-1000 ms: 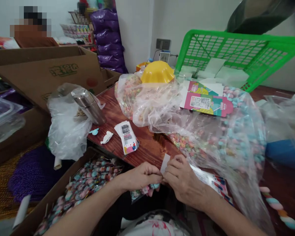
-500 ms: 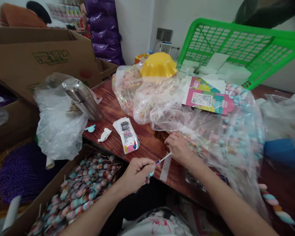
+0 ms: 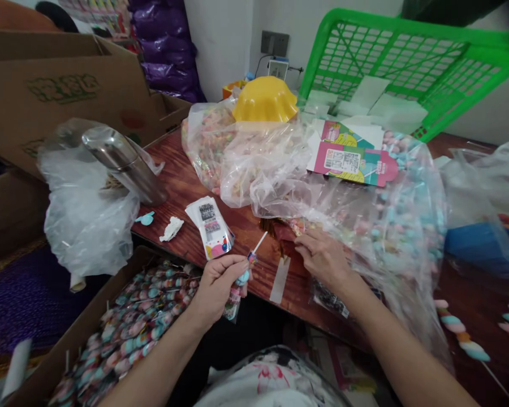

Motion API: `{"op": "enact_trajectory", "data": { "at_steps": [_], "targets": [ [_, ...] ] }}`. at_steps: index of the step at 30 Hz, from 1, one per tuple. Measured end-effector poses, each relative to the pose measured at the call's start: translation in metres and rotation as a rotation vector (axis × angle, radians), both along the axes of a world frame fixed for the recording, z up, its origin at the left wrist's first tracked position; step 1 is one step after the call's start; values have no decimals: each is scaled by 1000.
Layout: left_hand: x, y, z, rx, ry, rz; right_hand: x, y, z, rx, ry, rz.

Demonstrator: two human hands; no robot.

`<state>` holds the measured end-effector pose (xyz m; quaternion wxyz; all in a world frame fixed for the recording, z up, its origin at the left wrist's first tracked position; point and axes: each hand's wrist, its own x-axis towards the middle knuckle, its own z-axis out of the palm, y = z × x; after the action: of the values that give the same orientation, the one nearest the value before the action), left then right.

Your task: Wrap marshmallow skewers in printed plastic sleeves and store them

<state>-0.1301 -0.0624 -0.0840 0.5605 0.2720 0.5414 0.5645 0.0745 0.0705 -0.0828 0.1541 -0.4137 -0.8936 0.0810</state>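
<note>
My left hand [image 3: 220, 282] is closed around a wrapped marshmallow skewer [image 3: 242, 277], with blue and pink pieces below and its white stick pointing up. A small colourful band shows at the base of the stick. To the right, my right hand [image 3: 326, 257] is by the edge of a clear bag of small colourful candies [image 3: 299, 225]. Its fingers are bent together; whatever is between them is hidden. Gold twist ties [image 3: 268, 227] lie left of those fingertips, above a strip of white tape [image 3: 280, 281] on the table edge. Below my left forearm, a carton holds several wrapped marshmallow skewers [image 3: 142, 316].
A stack of printed cards [image 3: 212, 226], crumpled white tissue [image 3: 172, 228] and a steel flask [image 3: 125, 164] sit on the left side of the table [image 3: 178, 186]. Behind the bags are a yellow bowl [image 3: 265, 100] and green basket [image 3: 390, 39]. Unwrapped marshmallow skewers [image 3: 462, 330] lie right.
My left hand has moved left and slightly up with the skewer, whose stick now points more steeply upward. My right hand has shifted slightly right, away from the stick. The view has shifted slightly.
</note>
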Motion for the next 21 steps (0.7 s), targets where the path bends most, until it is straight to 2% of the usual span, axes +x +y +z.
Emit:
{"op": "enact_trajectory", "data": {
  "at_steps": [4,9,13,15,17,19,21],
  "targets": [
    [2,-5,4,-35,-22,-10,-2,-11,-6,-27,-74,-16],
    [21,-3,10,-57,-62,-76,-11,-9,-14,-23,-71,-41],
    [27,1,12,-44,-71,-72,0,-14,3,-11,24,-45],
    [30,5,11,-53,-35,-59,4,-28,18,-30,134,-33],
    [36,10,10,-47,27,-56,3,-47,30,-73,349,11],
    [45,15,10,4,93,-81,-2,-66,38,-90,538,93],
    [53,20,14,68,154,-113,-7,-78,39,-62,604,141]
  ]
}}
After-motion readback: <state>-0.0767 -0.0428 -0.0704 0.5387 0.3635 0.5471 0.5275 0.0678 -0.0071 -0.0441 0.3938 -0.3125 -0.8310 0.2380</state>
